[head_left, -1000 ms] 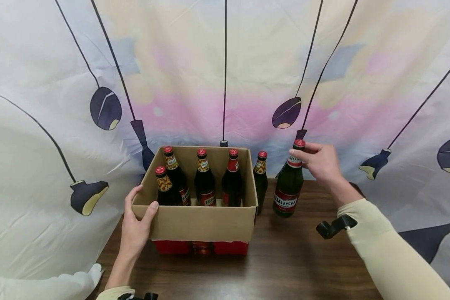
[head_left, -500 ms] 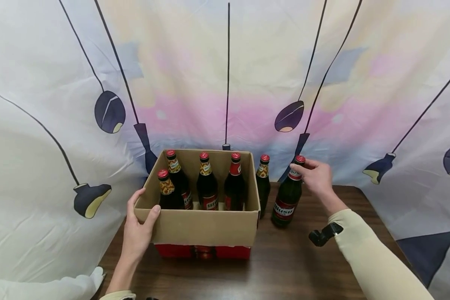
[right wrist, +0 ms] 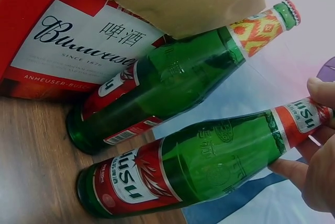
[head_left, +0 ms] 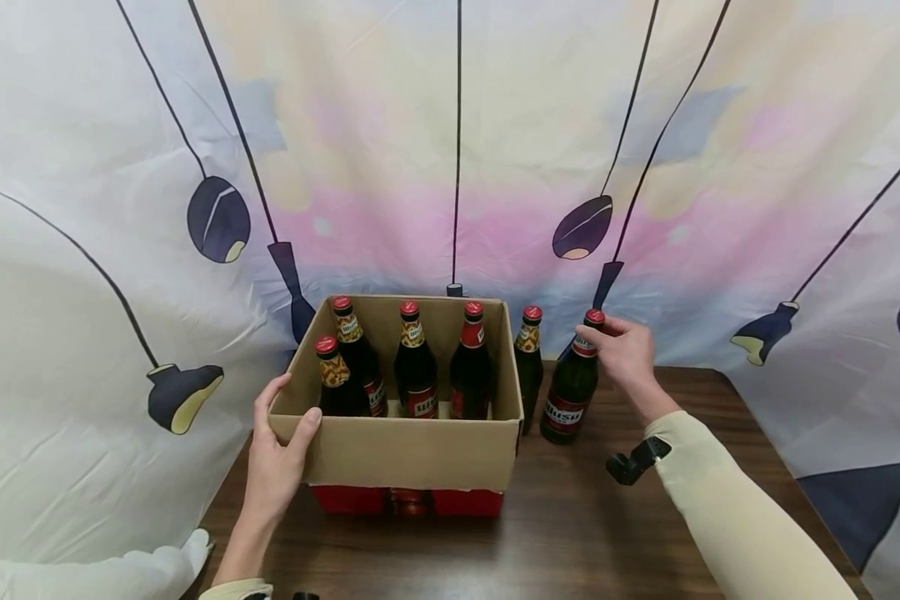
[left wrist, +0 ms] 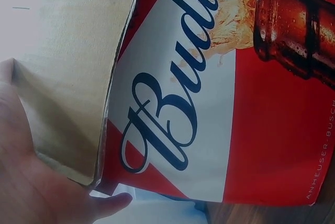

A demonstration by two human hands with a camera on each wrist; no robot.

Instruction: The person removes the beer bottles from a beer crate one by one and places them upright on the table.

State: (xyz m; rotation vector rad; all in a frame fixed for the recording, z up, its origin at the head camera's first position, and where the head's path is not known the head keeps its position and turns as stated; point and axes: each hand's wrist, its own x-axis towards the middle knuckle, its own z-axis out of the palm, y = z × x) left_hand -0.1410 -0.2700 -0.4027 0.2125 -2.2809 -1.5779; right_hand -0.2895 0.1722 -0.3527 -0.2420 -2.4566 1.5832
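In the head view my right hand (head_left: 624,357) pinches the neck of a green beer bottle (head_left: 570,392) with a red neck label. The right wrist view shows this beer bottle (right wrist: 209,156) upright, its base at the wooden table. A second beer bottle (head_left: 528,367), with a yellow patterned neck label, stands just left of it, close against the cardboard box (head_left: 412,450). Several capped bottles (head_left: 416,367) stand inside the box, their lower parts hidden by its front wall. My left hand (head_left: 281,454) grips the box's front left corner, thumb over the front flap (left wrist: 63,77).
The box is red below, with folded-out tan flaps and beer lettering (left wrist: 172,93). It sits on a dark wooden table (head_left: 570,525). A printed cloth (head_left: 390,150) hangs behind the table, and white fabric (head_left: 120,571) lies at the lower left.
My right hand has lowered the bottle and brought it slightly left, nearer the bottle beside the box. My left hand keeps its grip on the box corner.
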